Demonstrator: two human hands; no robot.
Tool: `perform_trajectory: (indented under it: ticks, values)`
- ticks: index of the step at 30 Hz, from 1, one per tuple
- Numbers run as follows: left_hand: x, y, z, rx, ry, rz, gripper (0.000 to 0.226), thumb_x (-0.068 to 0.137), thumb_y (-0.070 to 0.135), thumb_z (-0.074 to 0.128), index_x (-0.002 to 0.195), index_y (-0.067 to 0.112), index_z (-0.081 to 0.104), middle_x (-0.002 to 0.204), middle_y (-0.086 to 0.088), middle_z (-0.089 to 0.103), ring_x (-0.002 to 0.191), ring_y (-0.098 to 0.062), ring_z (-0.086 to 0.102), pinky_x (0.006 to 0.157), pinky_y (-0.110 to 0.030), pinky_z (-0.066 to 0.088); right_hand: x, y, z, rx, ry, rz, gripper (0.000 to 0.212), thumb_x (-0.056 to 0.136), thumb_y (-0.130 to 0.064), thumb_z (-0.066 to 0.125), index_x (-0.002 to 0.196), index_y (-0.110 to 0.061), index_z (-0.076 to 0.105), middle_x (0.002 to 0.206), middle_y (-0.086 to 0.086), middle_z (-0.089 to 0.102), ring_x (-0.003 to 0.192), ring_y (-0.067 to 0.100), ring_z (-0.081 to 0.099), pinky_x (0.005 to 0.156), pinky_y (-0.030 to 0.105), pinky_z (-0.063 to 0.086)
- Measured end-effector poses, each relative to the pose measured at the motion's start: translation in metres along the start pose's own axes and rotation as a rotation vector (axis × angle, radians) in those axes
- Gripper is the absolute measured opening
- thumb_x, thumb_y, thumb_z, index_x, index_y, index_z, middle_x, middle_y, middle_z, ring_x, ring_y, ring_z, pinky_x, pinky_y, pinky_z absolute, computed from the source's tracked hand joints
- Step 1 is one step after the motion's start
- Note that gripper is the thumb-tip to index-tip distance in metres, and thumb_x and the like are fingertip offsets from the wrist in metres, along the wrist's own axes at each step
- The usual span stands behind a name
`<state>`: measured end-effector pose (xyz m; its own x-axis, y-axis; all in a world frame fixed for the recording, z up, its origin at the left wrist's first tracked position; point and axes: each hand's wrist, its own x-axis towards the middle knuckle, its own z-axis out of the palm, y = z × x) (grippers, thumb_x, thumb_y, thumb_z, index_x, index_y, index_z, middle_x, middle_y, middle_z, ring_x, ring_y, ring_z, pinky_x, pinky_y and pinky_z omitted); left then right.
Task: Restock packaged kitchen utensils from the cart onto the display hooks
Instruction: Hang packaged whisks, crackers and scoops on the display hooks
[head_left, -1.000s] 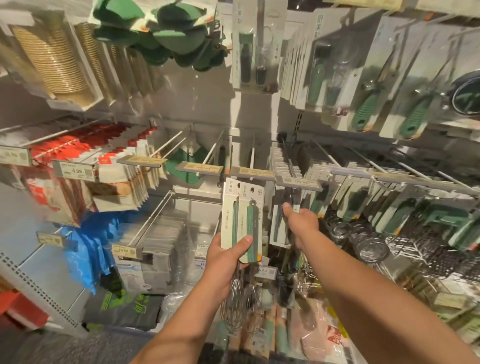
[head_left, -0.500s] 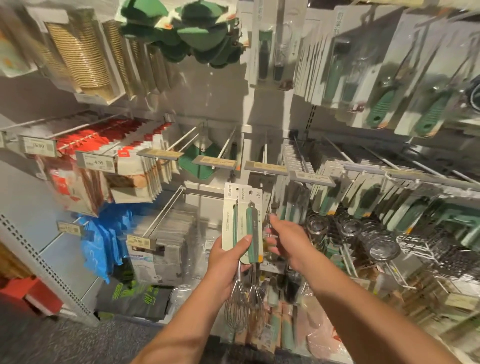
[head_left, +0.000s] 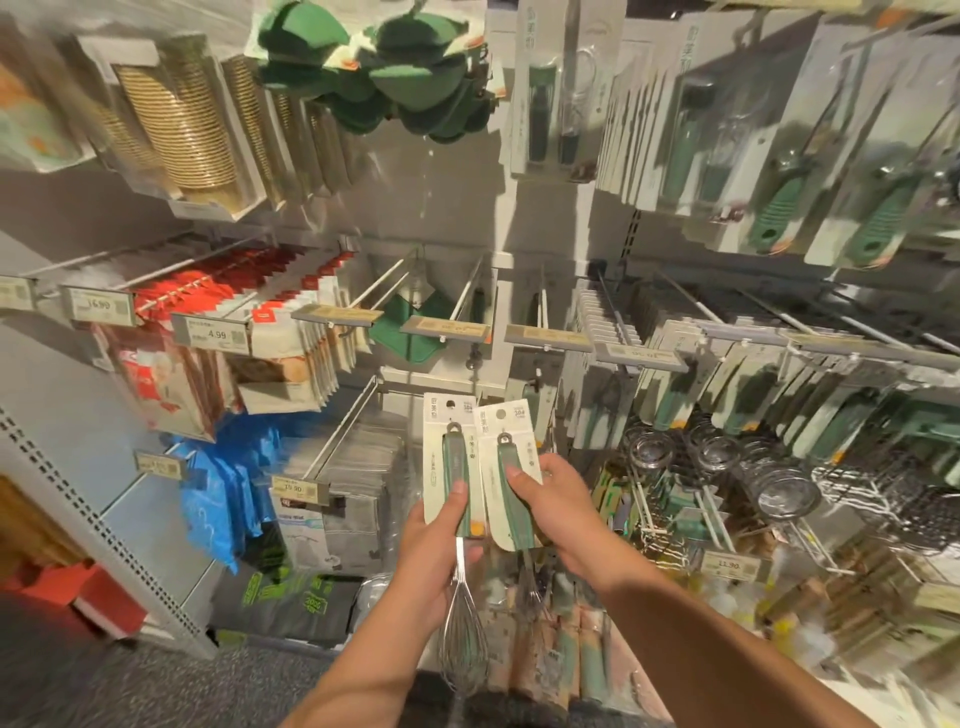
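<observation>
Two carded whisks with green handles are held side by side in front of the display. My left hand (head_left: 439, 540) grips the left whisk (head_left: 451, 467), its wire head hanging below the hand. My right hand (head_left: 550, 501) pinches the right whisk (head_left: 511, 467) by its card and handle, tilted slightly to the right. Above them, bare white display hooks (head_left: 470, 291) stick out behind grey price-tag strips (head_left: 444, 327). Each card has a hanging hole near its top.
Hooks to the right carry green-handled utensils (head_left: 670, 384) and glass jars (head_left: 649, 452). On the left hang red-and-white packets (head_left: 291, 312) and blue bags (head_left: 213, 499). Green mitts (head_left: 395, 73) hang overhead. More packaged utensils (head_left: 566, 644) lie below my arms.
My right hand came back from the hooks on the right and took one of the two whisks from my left hand. The cards are now side by side.
</observation>
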<state>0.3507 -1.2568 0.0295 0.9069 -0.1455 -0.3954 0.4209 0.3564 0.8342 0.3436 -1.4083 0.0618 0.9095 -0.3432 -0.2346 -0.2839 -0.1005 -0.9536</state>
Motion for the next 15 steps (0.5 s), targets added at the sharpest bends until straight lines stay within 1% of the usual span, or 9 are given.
perform_trajectory:
  ticks: [1, 2, 4, 6, 8, 10, 11, 13, 15]
  values:
    - [-0.001, 0.003, 0.0, -0.002, -0.011, 0.005, 0.063, 0.093, 0.042, 0.073, 0.145, 0.015, 0.048, 0.078, 0.008, 0.079, 0.061, -0.01, 0.074, 0.053, -0.025, 0.058, -0.001, -0.001, 0.0, -0.002, 0.002, -0.018, 0.019, 0.102, -0.029, 0.065, 0.117, -0.02, 0.061, 0.114, -0.003, 0.072, 0.103, 0.013, 0.069, 0.084, 0.031, 0.056]
    - [-0.001, 0.005, 0.0, 0.007, -0.018, 0.007, 0.068, 0.093, 0.042, 0.073, 0.148, 0.016, 0.044, 0.078, 0.009, 0.079, 0.062, -0.01, 0.075, 0.053, -0.025, 0.059, -0.001, -0.002, -0.001, 0.004, 0.008, -0.034, 0.019, 0.102, -0.028, 0.064, 0.119, -0.02, 0.06, 0.114, -0.004, 0.072, 0.103, 0.011, 0.069, 0.081, 0.028, 0.054]
    - [0.003, 0.008, 0.003, 0.027, -0.017, 0.019, 0.076, 0.09, 0.046, 0.075, 0.153, 0.018, 0.041, 0.1, 0.003, 0.079, 0.072, -0.014, 0.077, 0.057, -0.026, 0.059, -0.002, -0.005, -0.002, 0.022, 0.037, -0.064, 0.018, 0.103, -0.027, 0.063, 0.119, -0.019, 0.059, 0.112, -0.006, 0.071, 0.1, 0.007, 0.068, 0.074, 0.023, 0.051]
    - [0.003, 0.011, 0.008, 0.032, -0.015, 0.029, 0.075, 0.089, 0.045, 0.076, 0.151, 0.018, 0.043, 0.121, -0.005, 0.073, 0.081, -0.018, 0.079, 0.059, -0.027, 0.059, 0.001, -0.009, -0.006, 0.06, 0.079, -0.088, 0.011, 0.103, -0.027, 0.062, 0.112, -0.022, 0.058, 0.109, -0.007, 0.07, 0.098, 0.005, 0.067, 0.073, 0.021, 0.05]
    - [0.004, 0.014, 0.014, 0.035, -0.022, 0.035, 0.065, 0.091, 0.041, 0.076, 0.145, 0.016, 0.05, 0.115, -0.01, 0.076, 0.082, -0.022, 0.078, 0.057, -0.026, 0.059, 0.008, -0.011, -0.01, 0.077, 0.115, -0.103, 0.013, 0.103, -0.03, 0.062, 0.113, -0.023, 0.058, 0.115, -0.005, 0.069, 0.107, 0.011, 0.066, 0.085, 0.028, 0.052]
    - [0.005, 0.015, 0.019, 0.052, -0.042, 0.042, 0.053, 0.093, 0.038, 0.075, 0.138, 0.017, 0.056, 0.104, -0.009, 0.079, 0.082, -0.022, 0.076, 0.055, -0.025, 0.057, 0.015, -0.014, -0.013, 0.071, 0.144, -0.11, 0.031, 0.101, -0.037, 0.063, 0.125, -0.019, 0.058, 0.126, -0.001, 0.067, 0.118, 0.018, 0.063, 0.102, 0.041, 0.051]
    - [0.005, 0.017, 0.022, 0.059, -0.05, 0.043, 0.051, 0.093, 0.037, 0.075, 0.136, 0.017, 0.057, 0.106, -0.008, 0.079, 0.083, -0.022, 0.076, 0.055, -0.024, 0.057, 0.02, -0.014, -0.014, 0.078, 0.16, -0.102, 0.041, 0.1, -0.041, 0.064, 0.132, -0.017, 0.056, 0.131, 0.001, 0.065, 0.122, 0.021, 0.061, 0.106, 0.046, 0.05]
    - [0.007, 0.018, 0.027, 0.067, -0.051, 0.046, 0.052, 0.093, 0.037, 0.075, 0.138, 0.018, 0.055, 0.114, -0.006, 0.077, 0.088, -0.021, 0.077, 0.056, -0.023, 0.057, 0.027, -0.016, -0.015, 0.1, 0.183, -0.08, 0.054, 0.097, -0.046, 0.065, 0.14, -0.016, 0.052, 0.139, 0.004, 0.062, 0.126, 0.024, 0.059, 0.109, 0.05, 0.048]
    - [0.008, 0.018, 0.03, 0.072, -0.044, 0.045, 0.054, 0.094, 0.037, 0.075, 0.139, 0.019, 0.053, 0.117, -0.005, 0.075, 0.089, -0.02, 0.077, 0.058, -0.023, 0.057, 0.033, -0.016, -0.015, 0.097, 0.192, -0.059, 0.058, 0.098, -0.047, 0.064, 0.144, -0.015, 0.05, 0.143, 0.005, 0.058, 0.129, 0.025, 0.057, 0.111, 0.05, 0.046]
